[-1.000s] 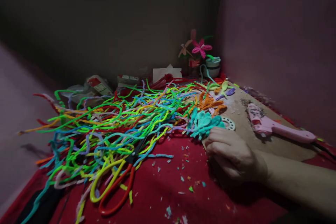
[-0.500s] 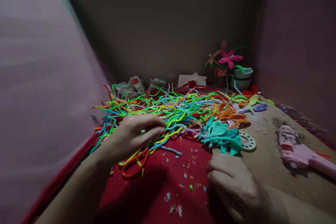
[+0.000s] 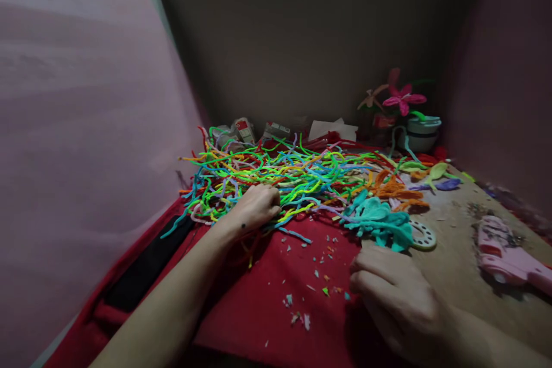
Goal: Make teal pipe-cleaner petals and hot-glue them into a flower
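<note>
My left hand (image 3: 256, 207) lies over the near edge of a tangled heap of bright pipe cleaners (image 3: 297, 175), its fingers curled down among the strands. What those fingers pinch, if anything, is hidden. Near the board's left edge rests my right hand (image 3: 394, 293), closed in a fist with the palm side out of sight. Just beyond its knuckles is a bunch of teal fuzzy petals (image 3: 382, 221), with orange petals (image 3: 394, 187) behind. A pale ring with holes (image 3: 423, 234) lies beside the teal bunch.
A pink glue gun (image 3: 502, 256) lies on the brown board (image 3: 457, 299) at right. Fuzzy flowers (image 3: 404, 99) and a small pot (image 3: 422, 133) stand at the back. Scraps (image 3: 306, 322) dot the red cloth (image 3: 259, 322). A dark flat object (image 3: 146, 267) is at left.
My left hand has tilted down and its fingers have curled into the heap, covering the orange-red loop seen before. My right hand keeps its fist. The view has swung slightly left.
</note>
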Demonstrator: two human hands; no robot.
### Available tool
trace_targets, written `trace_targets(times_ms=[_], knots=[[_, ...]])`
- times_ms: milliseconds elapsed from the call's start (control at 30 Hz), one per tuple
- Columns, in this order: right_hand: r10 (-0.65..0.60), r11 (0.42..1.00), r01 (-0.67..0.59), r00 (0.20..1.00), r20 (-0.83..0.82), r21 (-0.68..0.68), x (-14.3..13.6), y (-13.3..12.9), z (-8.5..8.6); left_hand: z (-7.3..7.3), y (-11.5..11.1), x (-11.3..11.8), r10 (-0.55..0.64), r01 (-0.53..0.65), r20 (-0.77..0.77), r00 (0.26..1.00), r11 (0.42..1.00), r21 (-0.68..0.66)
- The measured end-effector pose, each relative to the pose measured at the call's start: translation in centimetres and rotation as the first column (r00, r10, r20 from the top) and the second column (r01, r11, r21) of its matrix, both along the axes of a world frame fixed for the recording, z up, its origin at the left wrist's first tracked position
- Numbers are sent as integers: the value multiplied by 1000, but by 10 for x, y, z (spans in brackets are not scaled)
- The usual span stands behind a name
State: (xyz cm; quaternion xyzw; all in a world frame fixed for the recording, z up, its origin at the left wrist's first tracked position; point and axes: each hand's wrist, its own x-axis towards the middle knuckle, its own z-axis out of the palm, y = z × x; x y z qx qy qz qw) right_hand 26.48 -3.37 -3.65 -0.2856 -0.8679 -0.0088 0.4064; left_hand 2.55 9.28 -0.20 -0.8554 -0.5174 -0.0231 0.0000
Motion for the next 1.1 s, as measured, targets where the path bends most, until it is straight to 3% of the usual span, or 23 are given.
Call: trace_targets(times_ms=[167, 300, 367, 467, 733, 967, 1100], knots=[[-30, 997, 45, 974, 225, -63, -22, 25, 11, -7, 13, -19, 75, -75, 67, 995, 997, 0], [-154, 968, 215, 914, 375, -128, -47, 71, 31, -13, 18, -28, 64, -60, 110, 992, 998, -35], [-244, 944, 317, 856, 456, -89, -58, 92, 38, -13, 17, -28, 45, -41, 140, 989, 999, -31], [-302, 926, 375, 814, 497, -51, -68, 109, 40, -11, 17, -28, 32, -34, 193, 981, 999, 7], [-338, 898, 437, 754, 563, -47, -69, 111, 22, -7, 14, -25, 50, -88, 251, 967, 986, 142], [-314, 914, 406, 715, 625, -6, -70, 93, 14, -5, 11, -30, 83, -95, 48, 995, 909, 407], [-293, 918, 397, 705, 645, -17, -68, 86, 11, -5, 19, -39, 90, -190, 255, 963, 896, 402]])
